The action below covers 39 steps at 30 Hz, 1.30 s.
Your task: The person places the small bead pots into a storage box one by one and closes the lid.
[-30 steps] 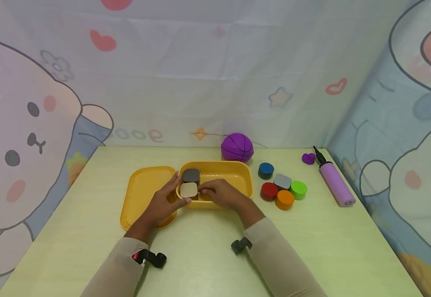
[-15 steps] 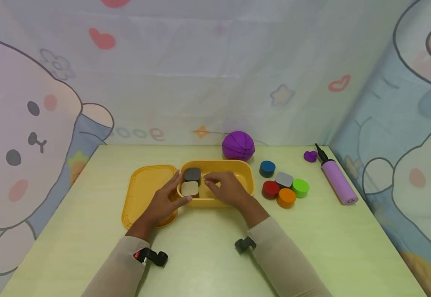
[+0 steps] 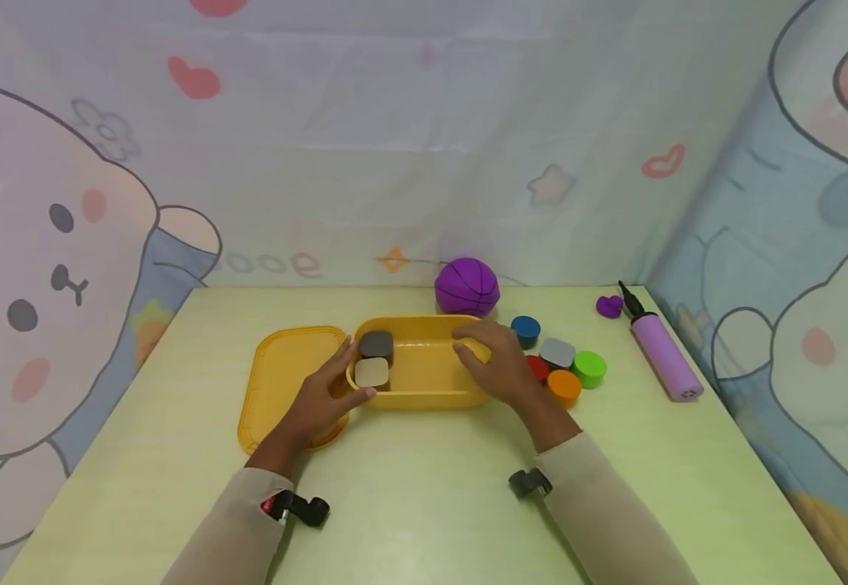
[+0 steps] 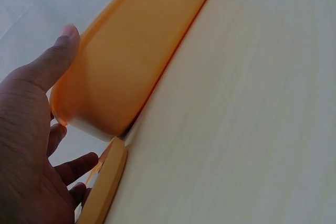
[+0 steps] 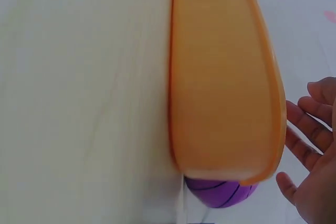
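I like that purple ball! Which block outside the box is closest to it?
The blue block; red, grey, orange and green ones are farther away.

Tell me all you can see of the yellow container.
The yellow container looks like plastic: a lidless, rounded rectangular tub with a lipped rim. It stands upright on the table, running left to right. A dark gray block and a cream block sit in its left end. The left hand touches that end; the right hand is over the other.
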{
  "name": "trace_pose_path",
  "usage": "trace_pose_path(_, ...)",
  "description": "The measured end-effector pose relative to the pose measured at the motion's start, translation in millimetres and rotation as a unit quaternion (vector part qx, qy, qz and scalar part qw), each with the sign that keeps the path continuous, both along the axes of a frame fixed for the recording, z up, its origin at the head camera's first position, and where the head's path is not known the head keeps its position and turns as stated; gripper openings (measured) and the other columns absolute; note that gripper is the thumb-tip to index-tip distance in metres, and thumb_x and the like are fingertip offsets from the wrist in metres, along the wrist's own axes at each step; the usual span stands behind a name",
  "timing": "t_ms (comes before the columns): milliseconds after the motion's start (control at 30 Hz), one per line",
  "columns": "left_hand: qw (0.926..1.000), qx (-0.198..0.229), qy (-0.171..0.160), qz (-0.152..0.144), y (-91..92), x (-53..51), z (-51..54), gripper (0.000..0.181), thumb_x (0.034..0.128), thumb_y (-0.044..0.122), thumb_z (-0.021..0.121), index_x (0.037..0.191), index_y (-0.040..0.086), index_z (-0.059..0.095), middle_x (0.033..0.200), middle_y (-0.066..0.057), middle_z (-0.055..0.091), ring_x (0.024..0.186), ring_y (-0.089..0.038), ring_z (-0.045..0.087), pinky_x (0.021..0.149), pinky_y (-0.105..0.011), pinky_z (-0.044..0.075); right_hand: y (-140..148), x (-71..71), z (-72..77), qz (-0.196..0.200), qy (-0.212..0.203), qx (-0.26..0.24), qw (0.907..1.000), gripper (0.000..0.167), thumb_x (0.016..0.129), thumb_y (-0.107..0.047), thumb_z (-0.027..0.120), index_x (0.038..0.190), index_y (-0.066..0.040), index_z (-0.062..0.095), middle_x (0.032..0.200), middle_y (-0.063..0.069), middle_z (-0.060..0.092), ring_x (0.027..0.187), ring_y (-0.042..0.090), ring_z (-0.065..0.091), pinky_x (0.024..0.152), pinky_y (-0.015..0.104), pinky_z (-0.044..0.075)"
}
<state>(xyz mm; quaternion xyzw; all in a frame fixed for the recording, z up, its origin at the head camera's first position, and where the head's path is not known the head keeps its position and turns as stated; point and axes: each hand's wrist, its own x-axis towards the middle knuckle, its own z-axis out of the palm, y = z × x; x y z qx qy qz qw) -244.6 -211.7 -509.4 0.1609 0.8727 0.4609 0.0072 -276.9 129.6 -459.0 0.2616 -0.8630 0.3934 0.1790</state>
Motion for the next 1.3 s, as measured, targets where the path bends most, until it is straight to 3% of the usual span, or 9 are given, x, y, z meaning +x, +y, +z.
trace_pose_path(167,1.0000,0.003,0.004,-0.001,3.7,0.0,0.9,0.093,0.1015,0.048,0.078,0.176,0.030,0.025,0.185,0.005,0.013,0.172,-0.036,0.014,0.136,-0.067,0.018,20,4.9,-2.6,-0.028,0.025,-0.025,0.9990,0.025,0.103,-0.011,0.073,0.126,-0.002,0.080,0.129,0.015,0.080,0.133,0.038,0.065,0.121,0.071,0.035)
trace_pose_path(333,1.0000,0.000,0.008,-0.004,5.5,-1.6,1.7,0.092,0.1021,0.046,0.078,0.176,0.030,0.025,0.185,0.004,0.013,0.172,-0.035,0.015,0.137,-0.066,0.019,42,9.0,-4.0,-0.053,0.044,-0.038,0.9969,0.026,0.100,-0.008,0.076,0.125,-0.002,0.080,0.125,0.019,0.079,0.128,0.041,0.064,0.116,0.074,0.032)
trace_pose_path(567,1.0000,-0.001,0.004,-0.002,6.2,-2.0,1.7,0.093,0.1019,0.047,0.078,0.176,0.030,0.024,0.185,0.006,0.013,0.173,-0.034,0.014,0.137,-0.066,0.018,80,11.5,-8.5,-0.100,0.014,-0.039,0.9942,0.030,0.099,-0.006,0.078,0.128,-0.001,0.079,0.131,0.021,0.077,0.134,0.044,0.061,0.116,0.074,0.032)
trace_pose_path(800,1.0000,0.004,0.003,-0.004,7.3,-1.6,1.9,0.093,0.1015,0.046,0.078,0.176,0.030,0.025,0.185,0.004,0.013,0.172,-0.035,0.014,0.137,-0.066,0.018,108,16.0,-11.6,-0.160,-0.050,-0.042,0.9850,0.034,0.102,-0.012,0.075,0.135,-0.002,0.074,0.141,0.023,0.071,0.143,0.044,0.053,0.114,0.071,0.026)
trace_pose_path(1067,1.0000,0.005,-0.005,-0.001,7.8,-0.2,0.7,0.094,0.1008,0.047,0.079,0.176,0.030,0.025,0.185,0.006,0.014,0.173,-0.035,0.014,0.137,-0.066,0.017,135,14.3,-23.0,-0.207,-0.064,-0.024,0.9760,0.038,0.103,-0.018,0.076,0.137,-0.004,0.073,0.148,0.023,0.066,0.147,0.045,0.048,0.106,0.065,0.027)
trace_pose_path(1300,1.0000,0.002,0.003,0.001,6.9,-2.9,-2.3,0.093,0.1011,0.048,0.078,0.175,0.032,0.025,0.185,0.006,0.014,0.172,-0.035,0.014,0.137,-0.066,0.018,148,7.9,-41.5,-0.222,-0.059,-0.009,0.9732,0.040,0.103,-0.024,0.078,0.136,-0.003,0.074,0.148,0.024,0.066,0.147,0.046,0.049,0.111,0.070,0.025)
